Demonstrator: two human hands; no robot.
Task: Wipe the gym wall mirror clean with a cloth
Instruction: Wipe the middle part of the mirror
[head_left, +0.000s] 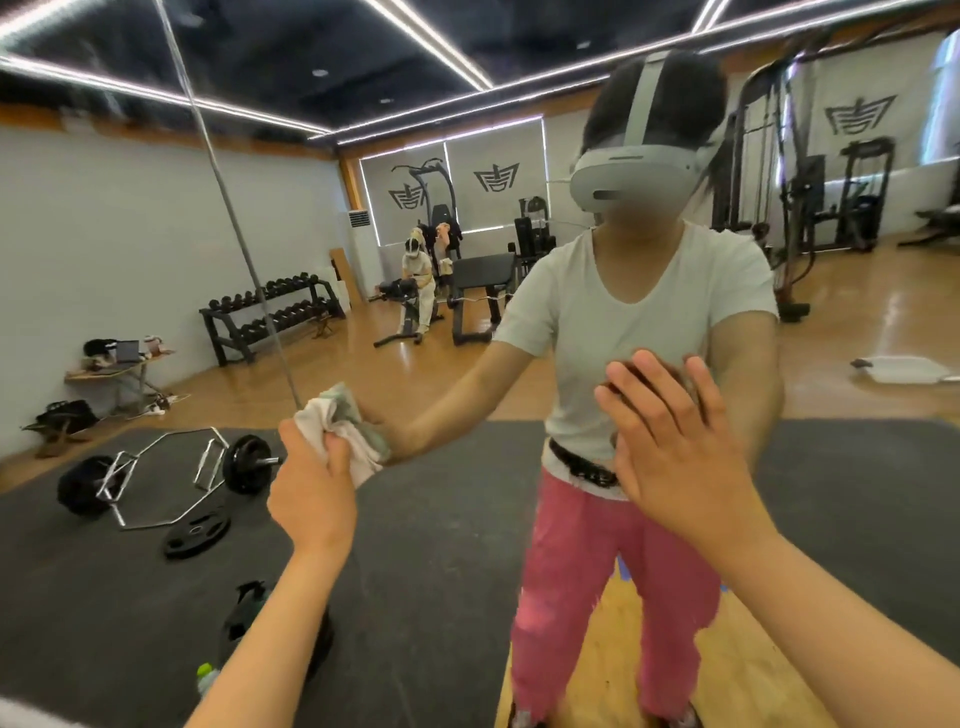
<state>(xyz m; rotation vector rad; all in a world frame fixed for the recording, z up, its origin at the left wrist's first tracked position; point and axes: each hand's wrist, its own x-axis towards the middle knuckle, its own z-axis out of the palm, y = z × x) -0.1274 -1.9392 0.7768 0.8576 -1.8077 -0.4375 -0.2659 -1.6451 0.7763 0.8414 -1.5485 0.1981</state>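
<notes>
The wall mirror fills the whole view and reflects the gym and my own body. My left hand grips a bunched white and pale green cloth and holds it against the glass, right at a vertical seam between two mirror panels. My right hand lies flat on the mirror with its fingers straight and spread, to the right of the cloth at about chest height of the reflection.
Everything else is a reflection: a hex bar with plates on black matting, a dumbbell rack, benches, cable machines and another person at the back. A dark bag and a green-capped bottle show low down by my left forearm.
</notes>
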